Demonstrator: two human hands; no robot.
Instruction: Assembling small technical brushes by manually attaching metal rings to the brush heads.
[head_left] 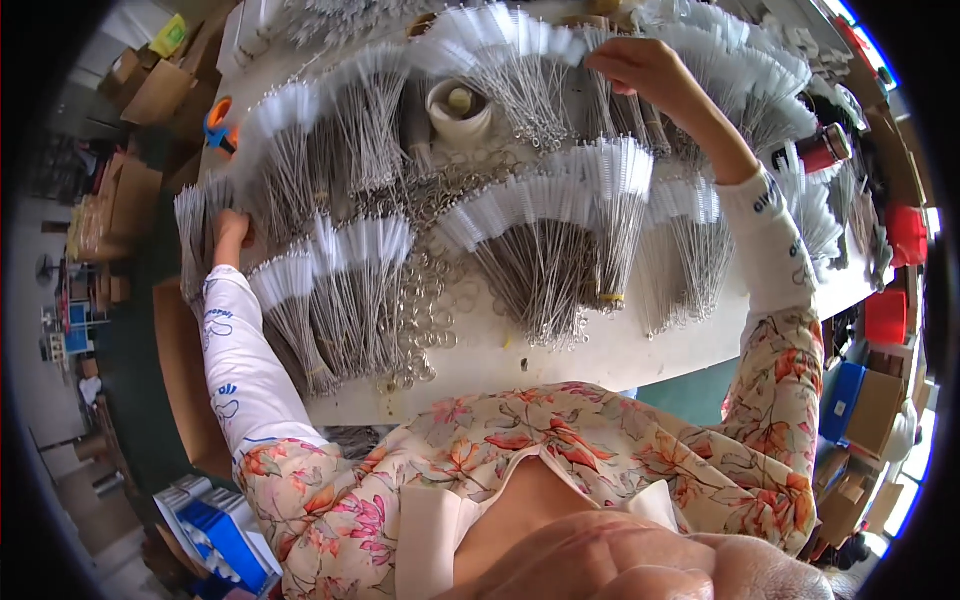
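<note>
Straw brushes with white bristles and thin wire stems ending in loops cover a white table (470,375) in fanned bundles. At the table's left edge, my left hand (232,228) is closed beside an upright bundle of straw brushes (190,235); what its fingers grip is hidden. Stretched to the far side, my right hand (635,68) has its fingers pressed together at the bristle tops of another brush bundle (600,105). Whatever lies between those fingers is too small to make out. Closer to me lie a fan of brushes (530,215) and a banded bundle (618,220).
Among the far bundles stands a white roll (460,110). Loose metal rings (425,320) lie mid-table. Orange-handled scissors (220,128) rest at the left edge, a dark red jar (825,148) at the right. A cardboard box (185,380) stands on the floor by the table's left side.
</note>
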